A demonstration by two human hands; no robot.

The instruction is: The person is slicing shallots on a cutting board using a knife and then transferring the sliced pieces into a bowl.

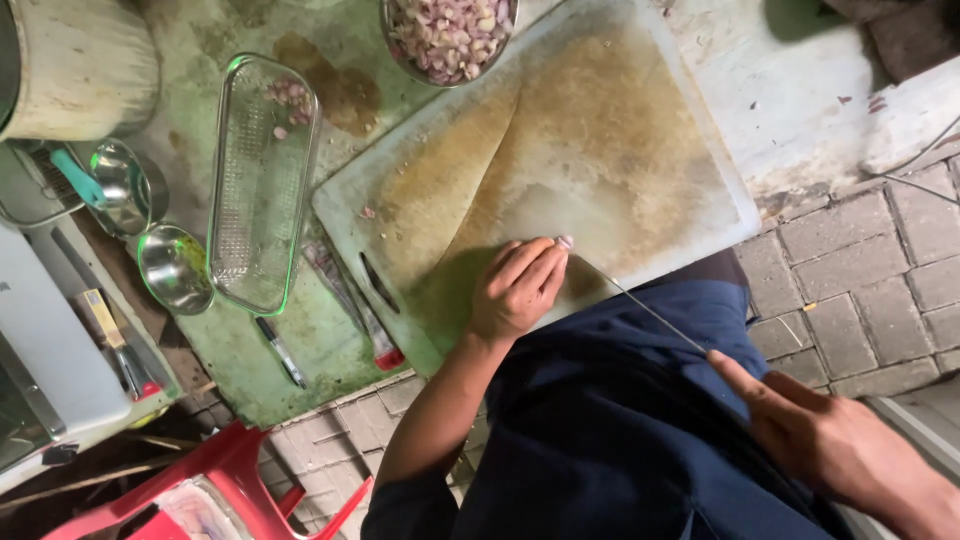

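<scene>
Pale pink, a small shallot piece [565, 242] sits pinned under the curled fingertips of the left hand [515, 290], a narrow grip that steadies it at the near edge of the cutting board [620, 130]. The right hand [830, 440] is closed around the handle of a thin knife [650, 312], its tip reaching to the shallot piece. Beyond the board's far edge, a metal bowl [448, 38] holds chopped shallots; left of the board a clear tray [262, 180] lies on the green worktop [330, 330].
</scene>
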